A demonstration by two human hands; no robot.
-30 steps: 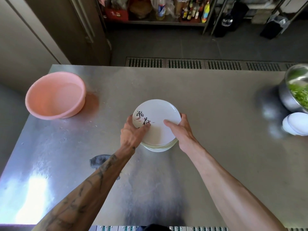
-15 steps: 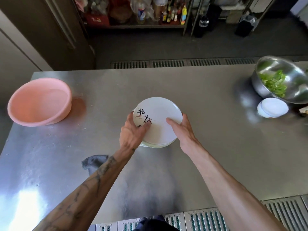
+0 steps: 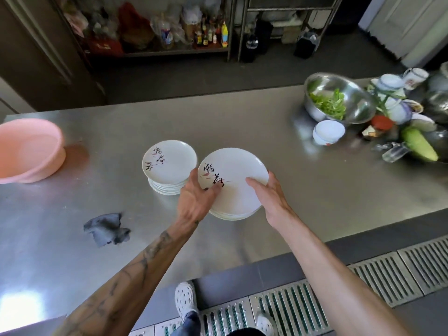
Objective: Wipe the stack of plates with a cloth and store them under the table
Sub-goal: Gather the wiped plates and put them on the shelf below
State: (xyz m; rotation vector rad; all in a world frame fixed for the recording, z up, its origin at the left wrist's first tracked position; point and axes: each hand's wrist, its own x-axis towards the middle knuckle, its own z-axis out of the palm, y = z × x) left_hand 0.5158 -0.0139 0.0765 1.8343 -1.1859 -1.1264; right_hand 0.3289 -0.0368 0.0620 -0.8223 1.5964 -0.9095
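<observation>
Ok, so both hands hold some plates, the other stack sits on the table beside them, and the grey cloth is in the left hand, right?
Not quite: the grey cloth lies loose on the steel table, not in the left hand, as the head view shows. That hand and the right hand hold the plates, with the other stack beside them.

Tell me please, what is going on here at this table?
A person holds a small pile of white plates by its rim, left grip on one side and right grip on the other. A second stack sits on the steel table just beside it. The dark cloth lies on the table, untouched.
</observation>
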